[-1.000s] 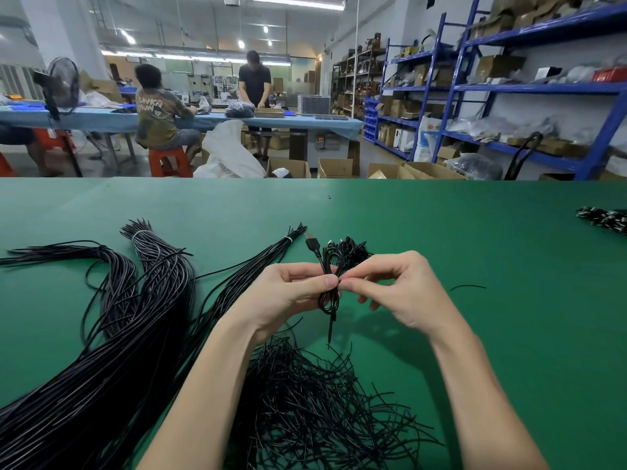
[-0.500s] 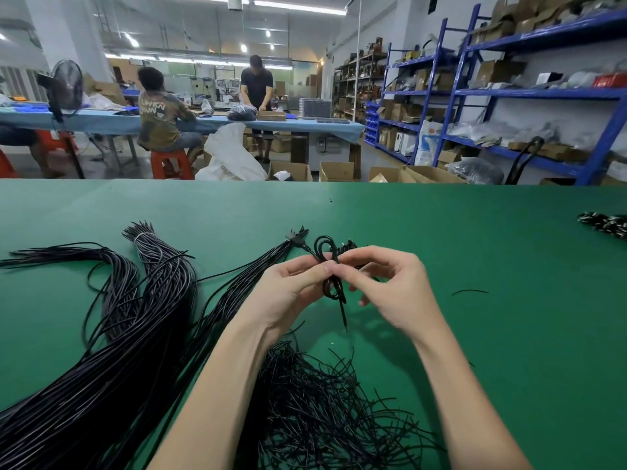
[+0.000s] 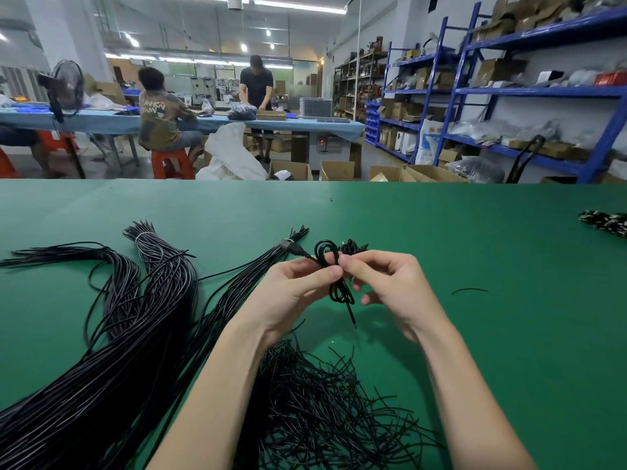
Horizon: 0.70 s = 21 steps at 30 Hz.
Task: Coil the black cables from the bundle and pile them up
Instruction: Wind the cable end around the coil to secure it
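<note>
- Cable (image 3: 334,276): a single black one, folded into a small coil, is held above the green table (image 3: 475,334), pinched at its middle between both hands.
- The left hand (image 3: 295,293) pinches the coil with thumb and forefinger, the other fingers curled beneath.
- The right hand (image 3: 390,286) meets it from the other side, thumb and forefinger closed on the same spot; its lower fingers are loosely bent and hold nothing.
- A loop rises above the fingertips; further loops and a straight, thin plug tip (image 3: 353,318) hang below them.
- The USB plug (image 3: 291,246) at the cable's other end sticks out up and to the left of the left hand.
- Just behind the hands, partly hidden by them, lies a small pile (image 3: 353,247) of dark coiled cables on the table.
- Below the forearms lies a loose heap of thin black ties (image 3: 322,412).
- To the left, the bundle (image 3: 112,351) of long black cables spreads across the table, splitting into several strands; one is bound near its end with a pale band (image 3: 144,236).
- A short stray black piece (image 3: 470,290) lies alone to the right of the hands.
- A dark-and-white bunch (image 3: 607,223) lies at the table's far right edge.
- Beyond the table: a seated person (image 3: 163,113) on an orange stool, a standing person (image 3: 257,93) at a blue bench, a fan (image 3: 66,84), blue shelves (image 3: 543,93) with boxes.
</note>
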{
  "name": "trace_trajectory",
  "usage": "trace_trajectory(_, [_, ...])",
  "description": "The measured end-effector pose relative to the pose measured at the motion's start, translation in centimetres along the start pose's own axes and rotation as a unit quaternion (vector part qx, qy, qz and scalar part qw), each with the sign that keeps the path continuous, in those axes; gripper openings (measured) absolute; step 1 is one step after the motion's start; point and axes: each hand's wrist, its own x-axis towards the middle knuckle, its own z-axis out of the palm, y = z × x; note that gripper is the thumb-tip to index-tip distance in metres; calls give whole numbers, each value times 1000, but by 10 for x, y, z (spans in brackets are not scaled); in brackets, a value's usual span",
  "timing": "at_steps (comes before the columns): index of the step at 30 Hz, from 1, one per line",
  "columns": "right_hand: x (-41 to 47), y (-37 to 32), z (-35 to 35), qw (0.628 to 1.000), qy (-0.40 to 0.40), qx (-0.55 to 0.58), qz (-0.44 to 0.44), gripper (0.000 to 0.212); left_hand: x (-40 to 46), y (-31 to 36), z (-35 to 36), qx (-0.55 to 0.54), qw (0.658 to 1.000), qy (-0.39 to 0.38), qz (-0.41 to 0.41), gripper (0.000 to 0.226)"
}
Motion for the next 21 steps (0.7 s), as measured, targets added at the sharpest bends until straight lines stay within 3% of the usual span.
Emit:
trace_trajectory(4, [3, 4, -3, 993, 3, 98, 60, 24, 0, 1, 8, 126, 987, 42, 92, 26])
trace_trajectory(7, [5, 10, -2, 981, 23, 141, 127, 13, 0, -2, 11, 256, 949, 59, 176, 15])
trace_trajectory(9, [5, 12, -1, 976, 34, 141, 165, 10, 1, -2, 10, 319, 928, 48, 187, 14])
trace_trajectory(11, [4, 15, 0, 990, 70, 15, 123, 13, 1, -3, 6, 279, 950, 62, 126, 24])
trace_trajectory(13, [3, 17, -1, 983, 119, -141, 16, 15, 2, -4, 2, 183, 976, 110, 45, 29])
trace_trajectory(16, [1, 16, -1, 968, 82, -213, -102, 14, 4, -9, -4, 124, 981, 151, -1, 20])
trace_trajectory(18, [0, 16, 0, 959, 52, -248, -130, 16, 4, -11, -6, 112, 983, 146, -9, 19])
trace_trajectory(21, [2, 18, -1, 946, 66, -277, -153, 6, 4, -11, -6, 96, 986, 132, -22, 33])
